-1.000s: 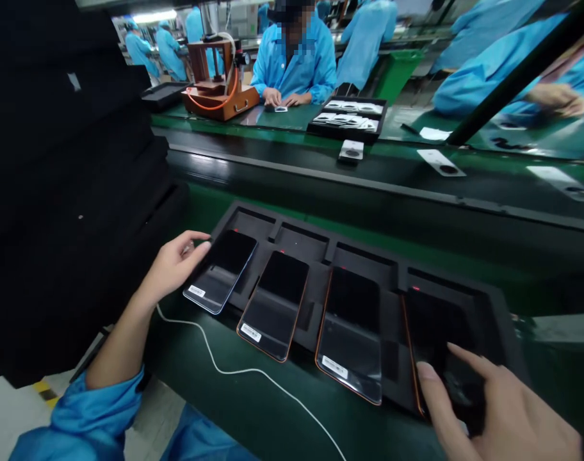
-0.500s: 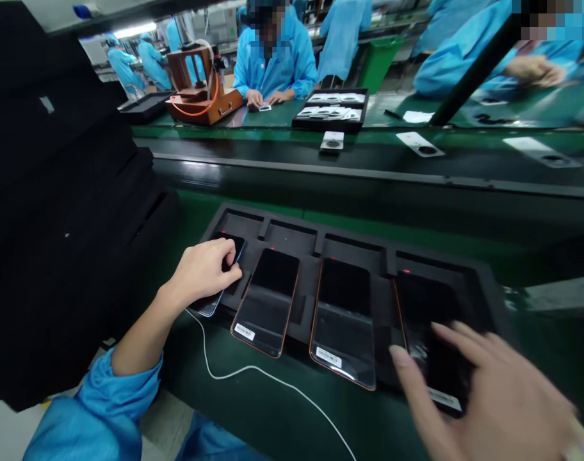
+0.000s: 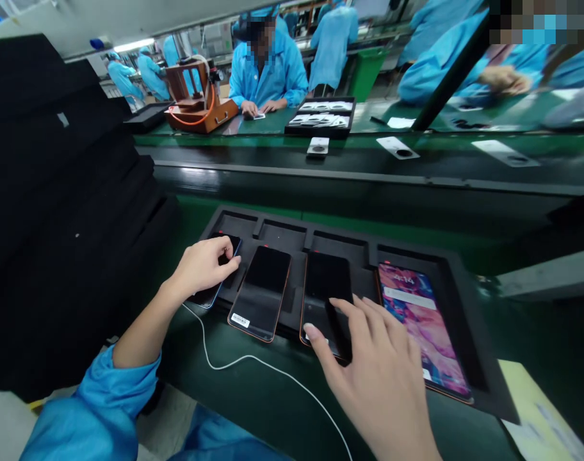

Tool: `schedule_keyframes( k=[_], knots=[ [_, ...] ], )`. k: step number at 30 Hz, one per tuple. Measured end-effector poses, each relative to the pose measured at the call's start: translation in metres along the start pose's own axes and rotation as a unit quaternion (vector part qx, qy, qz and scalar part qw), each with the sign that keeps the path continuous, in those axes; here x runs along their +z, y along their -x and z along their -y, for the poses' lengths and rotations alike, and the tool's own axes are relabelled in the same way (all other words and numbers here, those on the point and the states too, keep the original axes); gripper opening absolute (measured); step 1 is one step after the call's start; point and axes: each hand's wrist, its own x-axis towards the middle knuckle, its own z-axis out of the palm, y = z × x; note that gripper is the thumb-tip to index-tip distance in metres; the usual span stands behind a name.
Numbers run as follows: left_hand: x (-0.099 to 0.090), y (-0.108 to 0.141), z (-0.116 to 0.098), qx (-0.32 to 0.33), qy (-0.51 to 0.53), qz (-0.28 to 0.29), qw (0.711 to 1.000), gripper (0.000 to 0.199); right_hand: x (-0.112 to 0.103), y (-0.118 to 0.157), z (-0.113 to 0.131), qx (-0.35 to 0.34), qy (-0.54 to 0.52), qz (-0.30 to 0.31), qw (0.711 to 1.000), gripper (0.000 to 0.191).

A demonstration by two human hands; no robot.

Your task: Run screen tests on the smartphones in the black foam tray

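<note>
A black foam tray [image 3: 488, 384] holds a row of phones. My left hand [image 3: 200, 269] rests over the leftmost phone [image 3: 208, 296], its fingers curled in; anything inside them is hidden. Beside it lies a dark-screened phone [image 3: 260, 291] with an orange edge and a white label at its lower end. Over the third phone [image 3: 326, 275], also dark, my right hand [image 3: 376, 358] is spread, with the index fingertip at its screen and the thumb by its lower left edge. The rightmost phone [image 3: 421, 314] has a lit pink and blue lock screen, its lower left part behind my right hand.
A white cable [image 3: 248, 357] runs across the green bench below the tray. Stacked black trays [image 3: 66, 211] rise at the left. Yellow paper [image 3: 527, 390] lies at the right. Beyond the conveyor, a co-worker [image 3: 267, 70] in blue sits near a brown press [image 3: 196, 102].
My right hand has moved left from the rightmost phone to the third one. The rightmost phone's screen, dark before, is now lit. My left hand stays in place.
</note>
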Motion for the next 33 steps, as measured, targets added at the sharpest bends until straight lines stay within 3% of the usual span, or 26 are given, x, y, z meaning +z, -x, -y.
schedule_keyframes(
  k=[3,6,9,12,17,20,25,30,33],
  knots=[
    [0.004,0.008,-0.031,0.063,0.017,0.008,0.998,0.032,-0.009,0.003,0.001,-0.014,-0.019,-0.005,1.000,0.062],
    [0.013,0.008,-0.065,0.112,-0.007,0.069,0.991,0.025,-0.025,0.000,-0.016,-0.009,-0.052,-0.026,0.998,0.061],
    [0.021,0.001,-0.085,0.072,-0.031,0.111,0.991,0.018,-0.042,-0.007,-0.051,0.032,-0.075,-0.040,0.996,0.060],
    [0.024,-0.004,-0.090,0.030,-0.037,0.119,0.992,0.016,-0.055,-0.010,-0.089,0.068,-0.095,-0.029,0.993,0.066],
    [0.027,-0.003,-0.090,0.005,-0.048,0.089,0.995,0.008,-0.071,0.003,-0.127,0.106,-0.115,0.048,0.987,0.068],
    [0.031,-0.002,-0.085,-0.005,-0.043,0.070,0.997,0.009,-0.074,0.013,-0.136,0.057,-0.109,0.050,0.991,0.069],
    [0.032,0.003,-0.071,0.039,0.020,0.032,0.999,0.008,-0.063,0.011,-0.117,-0.054,-0.116,0.007,0.992,0.054],
    [0.007,0.033,-0.046,0.118,0.052,0.002,0.992,0.029,-0.055,-0.003,-0.081,-0.177,-0.126,0.078,0.973,0.041],
    [-0.011,0.056,-0.028,0.150,0.031,0.020,0.988,0.033,-0.055,-0.001,-0.096,-0.181,-0.117,0.074,0.974,0.044]
  ],
)
